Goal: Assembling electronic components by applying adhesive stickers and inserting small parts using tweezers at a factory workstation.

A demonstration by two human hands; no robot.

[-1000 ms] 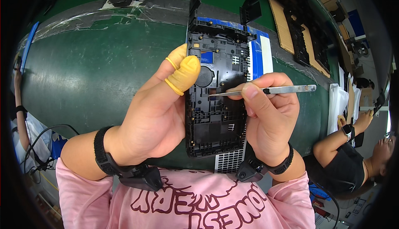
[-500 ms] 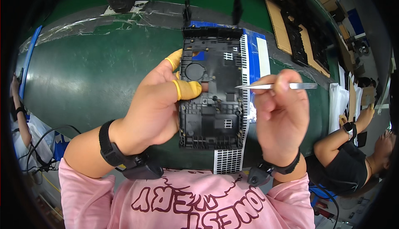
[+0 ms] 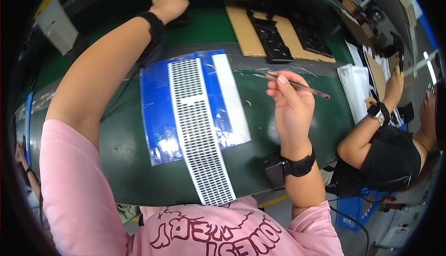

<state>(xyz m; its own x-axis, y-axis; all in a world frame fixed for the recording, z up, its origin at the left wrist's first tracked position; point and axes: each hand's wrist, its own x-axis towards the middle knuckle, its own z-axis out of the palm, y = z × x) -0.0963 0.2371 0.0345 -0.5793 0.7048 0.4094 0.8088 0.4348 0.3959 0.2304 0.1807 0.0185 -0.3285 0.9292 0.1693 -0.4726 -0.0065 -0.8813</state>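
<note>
My left hand (image 3: 170, 6) is stretched out to the far left, over the dark far part of the bench, yellow on a fingertip. Its fingers curl downward, and what they hold, if anything, is lost in the dark. In my right hand (image 3: 293, 102) a thin pair of tweezers (image 3: 304, 87) is pinched between thumb and fingers, tip pointing left, above the green mat. Left of that hand lies a white sheet with rows of small black labels (image 3: 197, 130), on top of a blue plastic film (image 3: 155, 116) with a white strip (image 3: 231, 102).
Black plastic parts (image 3: 274, 42) rest on cardboard (image 3: 239, 33) at the back. White bags (image 3: 351, 88) stand at the right, near a co-worker's arm (image 3: 371, 126). A grey box-shaped post (image 3: 56, 30) rises far left. Another person's arm shows at the left edge.
The black plastic housing has gone from the middle, uncovering the label sheet and blue film. My left hand has reached far forward and left; my right hand still holds the tweezers, now angled differently.
</note>
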